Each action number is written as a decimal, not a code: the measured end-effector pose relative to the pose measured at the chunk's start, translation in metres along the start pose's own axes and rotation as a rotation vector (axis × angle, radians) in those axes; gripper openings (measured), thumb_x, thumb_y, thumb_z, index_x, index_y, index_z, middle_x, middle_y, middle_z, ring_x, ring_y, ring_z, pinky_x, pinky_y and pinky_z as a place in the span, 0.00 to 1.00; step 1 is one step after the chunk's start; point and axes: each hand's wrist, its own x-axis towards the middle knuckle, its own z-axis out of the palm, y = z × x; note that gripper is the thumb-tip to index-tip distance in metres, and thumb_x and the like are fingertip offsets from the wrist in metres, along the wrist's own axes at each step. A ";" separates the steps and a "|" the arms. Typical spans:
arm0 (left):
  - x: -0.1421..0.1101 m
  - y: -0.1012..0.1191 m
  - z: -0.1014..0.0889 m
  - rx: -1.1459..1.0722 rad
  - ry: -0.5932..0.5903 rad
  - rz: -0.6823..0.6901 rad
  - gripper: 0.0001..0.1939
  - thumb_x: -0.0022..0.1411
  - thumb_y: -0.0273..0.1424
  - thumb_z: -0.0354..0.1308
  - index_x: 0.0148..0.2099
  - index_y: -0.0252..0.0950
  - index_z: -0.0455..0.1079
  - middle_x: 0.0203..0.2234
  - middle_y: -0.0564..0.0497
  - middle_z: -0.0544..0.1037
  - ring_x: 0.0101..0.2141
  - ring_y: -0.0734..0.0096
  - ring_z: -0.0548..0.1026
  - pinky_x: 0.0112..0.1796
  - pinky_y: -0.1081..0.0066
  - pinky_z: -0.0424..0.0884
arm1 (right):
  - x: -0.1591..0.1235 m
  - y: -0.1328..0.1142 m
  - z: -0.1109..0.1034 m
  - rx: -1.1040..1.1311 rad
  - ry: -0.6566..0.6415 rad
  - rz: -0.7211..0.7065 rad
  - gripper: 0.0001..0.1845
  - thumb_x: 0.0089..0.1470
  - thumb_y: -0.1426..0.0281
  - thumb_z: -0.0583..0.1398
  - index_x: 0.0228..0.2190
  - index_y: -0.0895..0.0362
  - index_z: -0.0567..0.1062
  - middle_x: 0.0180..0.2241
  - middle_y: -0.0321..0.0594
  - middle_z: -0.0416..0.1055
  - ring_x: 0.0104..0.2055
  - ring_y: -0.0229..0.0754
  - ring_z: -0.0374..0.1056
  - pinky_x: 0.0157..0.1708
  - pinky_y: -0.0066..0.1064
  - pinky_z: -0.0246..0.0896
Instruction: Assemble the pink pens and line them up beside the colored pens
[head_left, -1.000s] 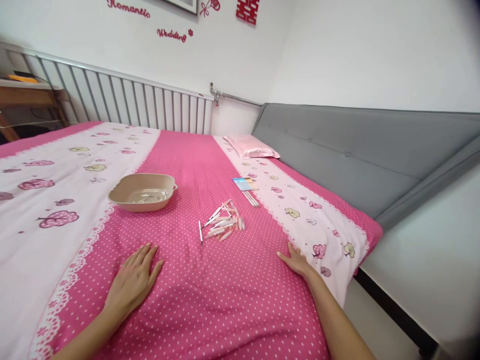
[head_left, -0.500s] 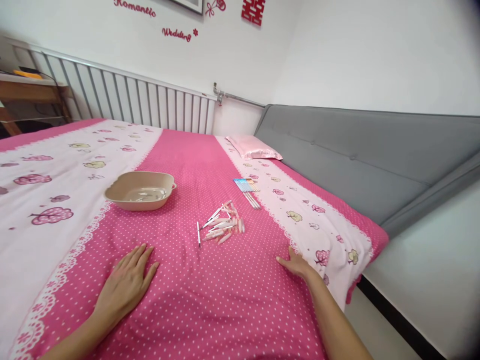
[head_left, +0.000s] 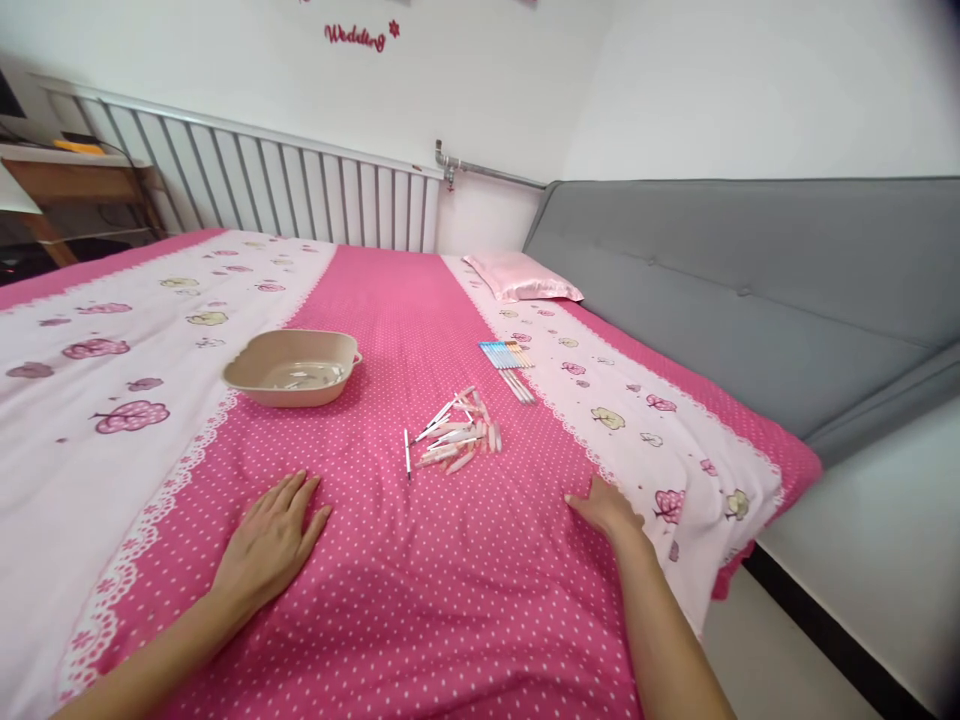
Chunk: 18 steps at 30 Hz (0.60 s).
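My left grip (head_left: pixel 268 540) and right grip (head_left: pixel 611 508), unclenched and empty, rest on the bed (head_left: pixel 450 600), apparently for support; beyond lie loose pens (head_left: pixel 454 436), a basin (head_left: pixel 289 397) to their left and a pen row (head_left: pixel 504 356) behind, seemingly aligned by colour.

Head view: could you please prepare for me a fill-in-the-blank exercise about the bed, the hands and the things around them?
1. The left hand rests palm ____ on the bedspread.
2. The tan basin stands to the ____ of the scattered sticks.
3. The pink pillow lies near the ____ headboard.

Missing words: down; left; grey.
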 end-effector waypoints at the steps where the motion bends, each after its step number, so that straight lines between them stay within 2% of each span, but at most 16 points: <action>1: 0.004 0.003 -0.006 -0.011 -0.010 -0.021 0.33 0.61 0.46 0.39 0.55 0.26 0.65 0.54 0.35 0.69 0.55 0.50 0.66 0.55 0.53 0.60 | -0.001 -0.007 -0.003 -0.017 0.003 0.032 0.41 0.49 0.55 0.55 0.59 0.65 0.58 0.59 0.67 0.54 0.59 0.71 0.53 0.50 0.67 0.49; 3: 0.016 0.009 -0.019 -0.035 -0.059 -0.056 0.31 0.62 0.46 0.38 0.52 0.28 0.68 0.50 0.37 0.73 0.50 0.50 0.71 0.50 0.55 0.65 | -0.003 -0.021 -0.007 -0.032 0.007 0.023 0.42 0.50 0.54 0.54 0.60 0.64 0.55 0.61 0.62 0.51 0.62 0.66 0.50 0.55 0.60 0.48; 6: 0.047 0.022 -0.039 -0.109 -0.200 -0.171 0.31 0.62 0.48 0.36 0.45 0.31 0.72 0.39 0.38 0.78 0.36 0.52 0.77 0.35 0.59 0.71 | -0.004 -0.045 -0.012 -0.025 0.007 -0.045 0.42 0.51 0.53 0.54 0.61 0.63 0.54 0.63 0.58 0.48 0.63 0.62 0.48 0.58 0.55 0.47; 9: 0.090 0.038 -0.046 -0.202 -0.204 -0.232 0.29 0.62 0.47 0.39 0.45 0.31 0.73 0.36 0.38 0.79 0.34 0.51 0.77 0.33 0.61 0.70 | 0.001 -0.069 -0.014 0.001 0.011 -0.124 0.41 0.52 0.53 0.54 0.61 0.61 0.55 0.63 0.56 0.48 0.63 0.62 0.49 0.57 0.55 0.48; 12: 0.137 0.060 -0.038 -0.311 -0.155 -0.197 0.26 0.60 0.44 0.44 0.43 0.29 0.75 0.38 0.35 0.79 0.38 0.47 0.76 0.36 0.60 0.68 | 0.013 -0.094 -0.010 0.038 0.027 -0.198 0.37 0.52 0.54 0.55 0.59 0.60 0.58 0.62 0.58 0.51 0.62 0.64 0.51 0.56 0.57 0.49; 14: 0.165 0.076 -0.026 -0.344 -0.141 -0.174 0.24 0.60 0.42 0.45 0.43 0.30 0.75 0.40 0.36 0.79 0.41 0.49 0.76 0.38 0.62 0.68 | 0.024 -0.108 -0.006 0.069 0.049 -0.262 0.34 0.53 0.58 0.55 0.57 0.60 0.60 0.60 0.58 0.55 0.60 0.62 0.55 0.54 0.55 0.53; 18: 0.198 0.097 0.006 -0.429 -0.134 -0.135 0.23 0.59 0.39 0.46 0.44 0.30 0.75 0.41 0.38 0.79 0.42 0.53 0.76 0.40 0.65 0.68 | 0.044 -0.125 0.007 0.120 0.106 -0.363 0.25 0.54 0.66 0.56 0.53 0.61 0.66 0.55 0.58 0.64 0.55 0.58 0.63 0.50 0.48 0.59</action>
